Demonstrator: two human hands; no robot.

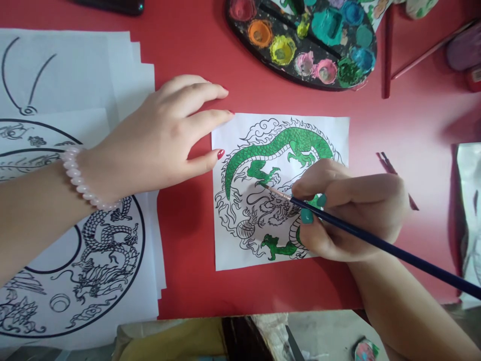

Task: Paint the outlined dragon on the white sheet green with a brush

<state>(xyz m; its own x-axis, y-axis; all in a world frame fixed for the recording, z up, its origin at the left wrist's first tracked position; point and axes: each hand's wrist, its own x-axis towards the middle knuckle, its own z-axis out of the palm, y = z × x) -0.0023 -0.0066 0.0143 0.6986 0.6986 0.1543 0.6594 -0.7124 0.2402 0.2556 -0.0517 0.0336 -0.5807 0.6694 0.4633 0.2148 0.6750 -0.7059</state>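
Note:
A square white sheet with a dragon drawing [229, 250] lies on the red table, its body and legs partly painted green. My right hand [349, 210] grips a dark blue paintbrush [376, 245] between thumb and fingers. The brush tip touches the paper by a green dragon claw, above the unpainted head. At the sheet's left edge my left hand [188, 130] lies with fingers spread, palm down and holding nothing. Its fingertips rest at or just over the paper's border. My right hand hides the drawing's right part.
Beyond the sheet sits a black paint palette [263, 55] with several colours. Printed line drawings [128, 281] are stacked at left. Thin brushes [398, 180] lie at right, near a paint jar [466, 47]. A dark device [120, 5] is at the far edge.

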